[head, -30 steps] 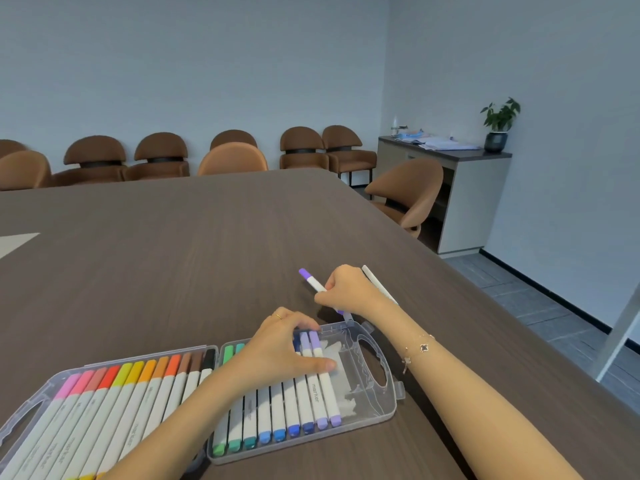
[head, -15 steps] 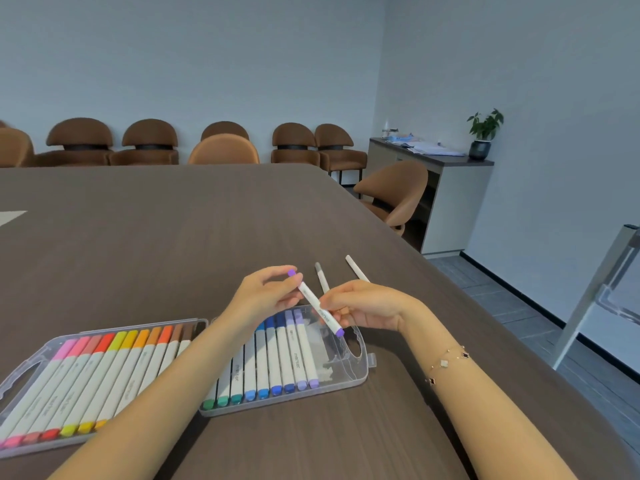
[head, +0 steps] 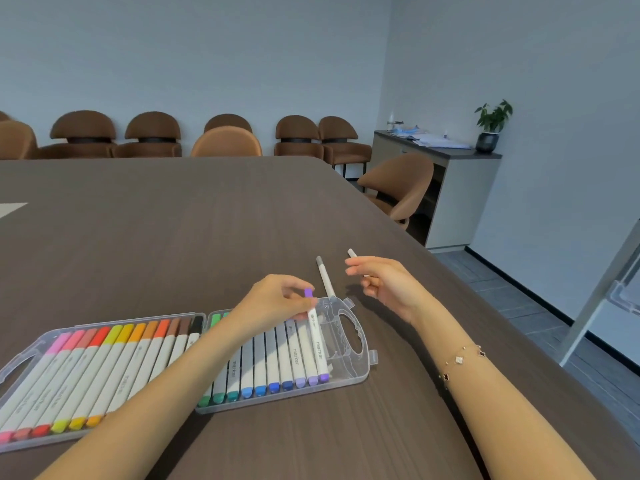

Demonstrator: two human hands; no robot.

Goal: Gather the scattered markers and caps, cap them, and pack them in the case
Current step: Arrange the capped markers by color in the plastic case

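A clear plastic marker case (head: 360, 344) lies open on the brown table, both halves filled with rows of capped markers. My left hand (head: 273, 301) pinches the upper end of a purple marker (head: 317, 341) and lowers it into the right half, beside the other purple ones. My right hand (head: 384, 284) hovers above the table to the right of the case, fingers loosely curled and holding nothing. A grey marker (head: 325, 277) lies on the table just beyond the case. A white marker (head: 352, 253) lies partly hidden behind my right hand.
The table's right edge (head: 450, 271) runs diagonally near my right arm. A brown chair (head: 398, 185) stands at that side, with a cabinet (head: 453, 199) and plant behind it. More chairs line the far wall. A pale sheet (head: 10, 209) lies at the far left.
The purple marker passed from both hands to my left hand alone, which swung it down into the case's right half. My right hand let go and moved away to the right.
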